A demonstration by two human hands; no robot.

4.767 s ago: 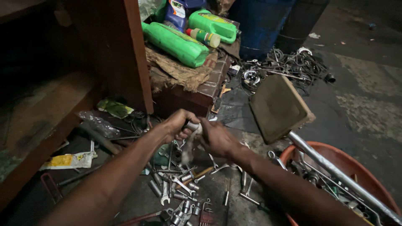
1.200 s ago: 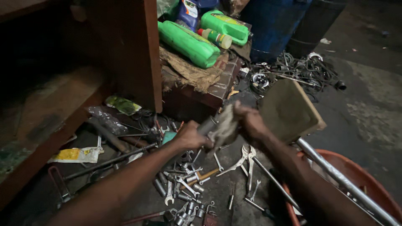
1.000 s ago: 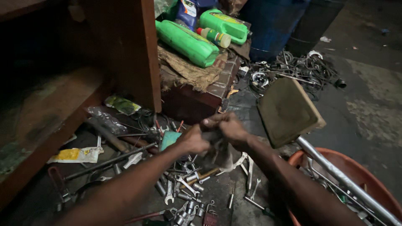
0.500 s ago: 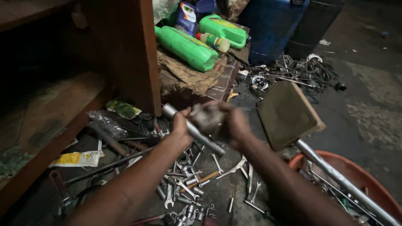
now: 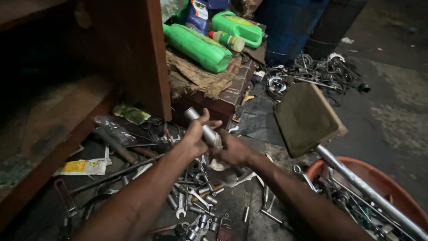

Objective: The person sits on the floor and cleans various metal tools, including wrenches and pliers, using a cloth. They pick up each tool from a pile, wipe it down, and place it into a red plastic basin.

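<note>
Compared with half a second ago, both hands have dropped lower and closer to the scattered tools, and the metal tube [image 5: 203, 126] they share now points up and away to the left, its open end clear above the left thumb.

Directly below the fingers lies a heap of wrenches and sockets [image 5: 196, 207] on the dark floor. Beyond the fingertips stands a brick ledge [image 5: 225, 96] covered with a rag, carrying green plastic bottles [image 5: 196, 44]. To the left of the left hand rises a wooden shelf post [image 5: 133, 53], with a crumpled yellow packet [image 5: 82, 166] on the floor beneath it. To the right of the right hand a flat square pad [image 5: 305, 118] tilts on a steel handle that runs down over an orange basin [image 5: 392, 183] – nothing sits between the hands and the tube.

The left hand [image 5: 194, 138] is wrapped around the tube's middle, fingers curled tight, thumb pressed along its upper side. The right hand [image 5: 234, 149] is closed around the tube's lower end – knuckles up, fingers folded under, so the exact grip there cannot be seen
</note>
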